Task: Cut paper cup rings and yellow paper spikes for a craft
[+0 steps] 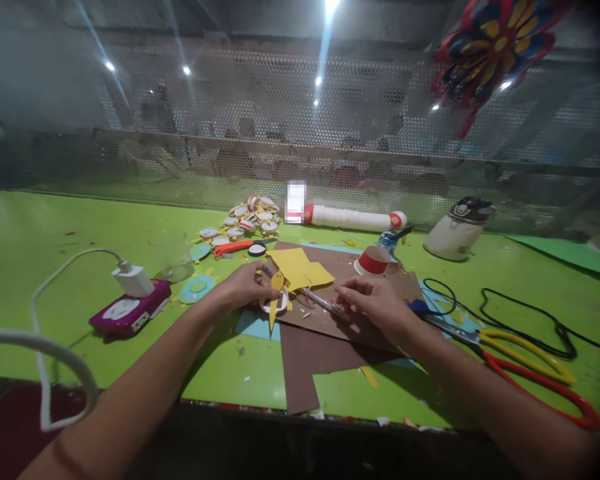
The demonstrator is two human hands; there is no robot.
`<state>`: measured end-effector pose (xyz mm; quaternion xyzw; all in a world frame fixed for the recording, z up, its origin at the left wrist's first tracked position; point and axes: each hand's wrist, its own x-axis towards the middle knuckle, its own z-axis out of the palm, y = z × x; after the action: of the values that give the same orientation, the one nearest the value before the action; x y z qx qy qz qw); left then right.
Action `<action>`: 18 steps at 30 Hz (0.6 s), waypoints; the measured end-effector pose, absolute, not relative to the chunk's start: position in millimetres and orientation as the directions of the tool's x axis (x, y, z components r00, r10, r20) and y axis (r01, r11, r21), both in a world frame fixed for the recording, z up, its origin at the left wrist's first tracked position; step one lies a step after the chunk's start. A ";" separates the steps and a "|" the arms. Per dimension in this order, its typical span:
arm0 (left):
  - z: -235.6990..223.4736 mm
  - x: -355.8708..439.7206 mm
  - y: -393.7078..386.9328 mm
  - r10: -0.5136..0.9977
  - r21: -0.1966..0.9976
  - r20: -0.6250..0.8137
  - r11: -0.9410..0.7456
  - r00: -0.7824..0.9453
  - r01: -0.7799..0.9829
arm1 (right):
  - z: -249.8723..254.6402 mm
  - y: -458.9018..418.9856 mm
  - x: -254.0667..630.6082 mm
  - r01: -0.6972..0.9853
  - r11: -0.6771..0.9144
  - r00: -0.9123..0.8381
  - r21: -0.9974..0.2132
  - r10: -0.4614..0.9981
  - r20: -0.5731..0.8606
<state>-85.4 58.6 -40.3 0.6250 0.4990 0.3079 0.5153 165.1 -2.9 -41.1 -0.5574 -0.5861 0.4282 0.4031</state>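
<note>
My left hand (250, 285) pinches a yellow paper cutout (277, 283) with a narrow pointed strip hanging down from it. Beneath the cutout is a round white piece (282, 304), partly covered. My right hand (373, 305) has its fingers closed around the lower end of a slim clear pen (325, 303), which slants over a brown sheet (340, 287). Between the hands, a folded yellow paper (300, 267) lies on that sheet. A red and white paper cup (373, 261) stands just beyond my right hand.
Large scissors (480, 339) with yellow and red handles lie to the right, beside a black cord (530, 313). A purple power socket (130, 312) sits left. Farther back are a box cutter (237, 247), piled paper discs (253, 217), a white roll (353, 219) and a kettle (457, 230).
</note>
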 end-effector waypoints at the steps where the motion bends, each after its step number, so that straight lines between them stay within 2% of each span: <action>1: -41.7 -84.9 59.1 0.943 0.948 -0.124 0.020 0.309 0.318 | -41.0 -3.1 164.8 0.312 0.014 -0.066 -0.950 0.998 -0.007; 10: -49.1 -85.0 63.3 0.946 0.928 -0.125 0.004 0.300 0.373 | -40.0 -11.7 159.6 0.347 -0.026 -0.092 -0.938 0.994 -0.061; 18: -50.9 -82.5 64.3 0.926 0.947 -0.113 -0.010 0.361 0.320 | -21.7 29.8 127.0 0.461 0.013 -0.228 -0.887 0.968 -0.104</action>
<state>-82.5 64.3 -50.9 0.6462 0.4818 0.2953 0.5129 127.0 29.8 -21.7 -0.5494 -0.6501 0.4376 0.2898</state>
